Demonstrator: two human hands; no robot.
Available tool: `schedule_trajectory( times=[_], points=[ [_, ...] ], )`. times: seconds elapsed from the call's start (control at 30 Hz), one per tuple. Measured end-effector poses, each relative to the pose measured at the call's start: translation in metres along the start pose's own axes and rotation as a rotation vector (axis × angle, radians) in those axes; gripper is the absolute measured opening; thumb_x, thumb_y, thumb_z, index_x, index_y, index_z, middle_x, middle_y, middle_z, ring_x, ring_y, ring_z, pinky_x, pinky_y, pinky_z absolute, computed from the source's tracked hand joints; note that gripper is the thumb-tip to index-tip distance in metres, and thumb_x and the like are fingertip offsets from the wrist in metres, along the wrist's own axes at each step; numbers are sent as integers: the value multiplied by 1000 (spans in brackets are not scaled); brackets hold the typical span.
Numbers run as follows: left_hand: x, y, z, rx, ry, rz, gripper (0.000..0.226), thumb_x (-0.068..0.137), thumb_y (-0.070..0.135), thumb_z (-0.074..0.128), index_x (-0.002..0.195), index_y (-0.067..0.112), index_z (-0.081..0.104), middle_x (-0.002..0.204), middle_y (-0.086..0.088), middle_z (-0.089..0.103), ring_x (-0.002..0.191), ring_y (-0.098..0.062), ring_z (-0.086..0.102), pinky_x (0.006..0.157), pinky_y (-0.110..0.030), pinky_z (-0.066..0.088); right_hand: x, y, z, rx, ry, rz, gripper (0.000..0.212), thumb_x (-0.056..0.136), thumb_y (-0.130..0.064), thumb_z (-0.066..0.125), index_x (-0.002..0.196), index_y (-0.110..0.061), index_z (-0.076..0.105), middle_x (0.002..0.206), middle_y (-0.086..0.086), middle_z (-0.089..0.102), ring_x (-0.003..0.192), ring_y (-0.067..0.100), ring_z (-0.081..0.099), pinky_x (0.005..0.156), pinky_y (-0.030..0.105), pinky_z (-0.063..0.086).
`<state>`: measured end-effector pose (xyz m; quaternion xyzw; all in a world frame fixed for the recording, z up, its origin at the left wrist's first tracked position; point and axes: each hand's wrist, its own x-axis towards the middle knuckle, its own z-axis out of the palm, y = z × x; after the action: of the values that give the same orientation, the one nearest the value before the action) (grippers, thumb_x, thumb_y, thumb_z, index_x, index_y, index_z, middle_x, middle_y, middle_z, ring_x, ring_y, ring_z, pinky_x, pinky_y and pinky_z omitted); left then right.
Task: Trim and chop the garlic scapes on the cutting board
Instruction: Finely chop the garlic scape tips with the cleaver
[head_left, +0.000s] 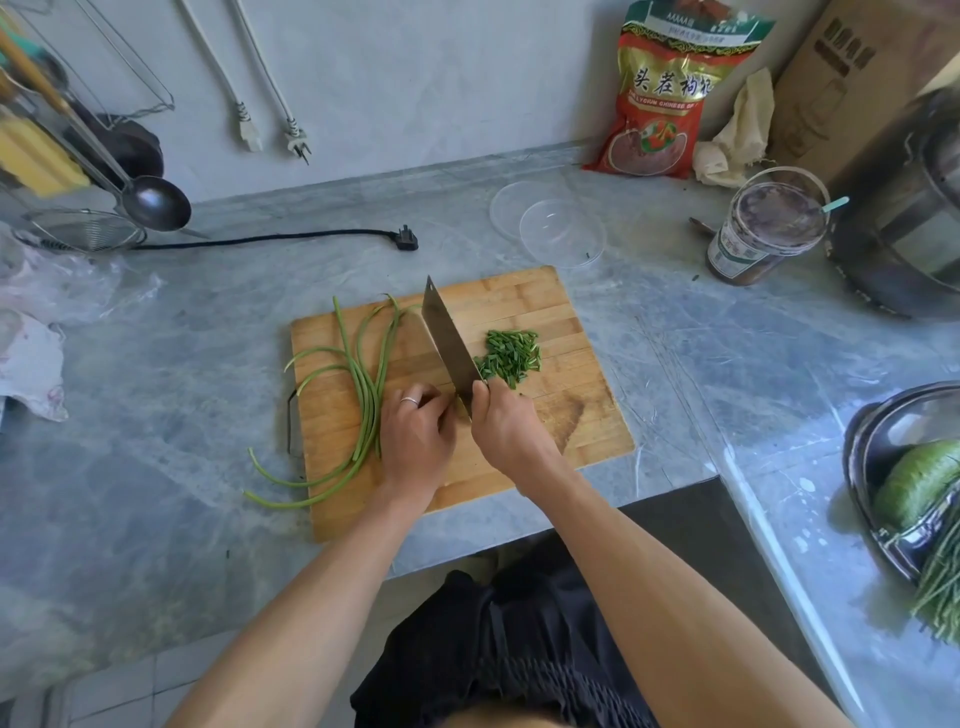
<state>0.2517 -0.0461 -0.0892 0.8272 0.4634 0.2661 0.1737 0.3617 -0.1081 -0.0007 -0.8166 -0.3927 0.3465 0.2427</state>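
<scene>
On bamboo board, broad steel cleaver beside chopped scapes.

You faced a grey marbled countertop that met a plain grey wall under soft daylight. Two white plugs hung on that wall. At your left stood a wire utensil rack; pale floor tiles showed below the counter's edge.
</scene>
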Motion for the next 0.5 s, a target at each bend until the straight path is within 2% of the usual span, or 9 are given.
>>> schedule_trajectory(
  times=[0.07,0.17,0.27,0.37,0.43,0.5],
  points=[
    [-5,-1,-1,33,-13,52,11,85,10,69,90,14,77,93,-3,66,79,-28,52,70,-41,48,1,4,1,22,20,5,41,104,-40,23,100,-7,49,91,18,59,74,33,56,65,35,40],
    [-9,-1,-6,90,-73,117,15,87,13,64,96,17,75,98,-3,64,83,-27,53,70,-40,49,0,3,3,-6,22,-13,39,104,-40,23,92,-10,46,85,13,56,69,30,52,62,34,37],
    [-12,-3,-10,125,-126,143,26,86,15,57,106,20,73,106,-3,63,93,-27,55,77,-40,50,0,-1,3,-34,-4,-44,35,105,-34,21,91,-12,44,85,8,49,75,33,50,65,38,39],
    [-13,-1,-11,65,-131,80,26,85,12,62,107,19,74,110,-1,64,99,-25,56,82,-41,50,1,-2,1,-18,8,-21,34,105,-33,23,104,-11,48,92,6,48,82,24,45,73,34,35],
    [-12,3,-13,-18,-120,9,25,84,9,64,105,18,76,109,1,67,98,-24,59,84,-39,51,-1,2,3,27,47,-15,31,105,-34,25,99,-12,46,89,6,51,79,24,46,72,32,34],
    [-6,5,-15,-99,-112,-50,21,84,7,66,99,16,78,103,1,69,94,-22,61,83,-38,52,-5,8,2,88,107,-41,31,105,-32,28,88,-11,43,77,9,53,68,29,48,66,34,35]
  ],
)
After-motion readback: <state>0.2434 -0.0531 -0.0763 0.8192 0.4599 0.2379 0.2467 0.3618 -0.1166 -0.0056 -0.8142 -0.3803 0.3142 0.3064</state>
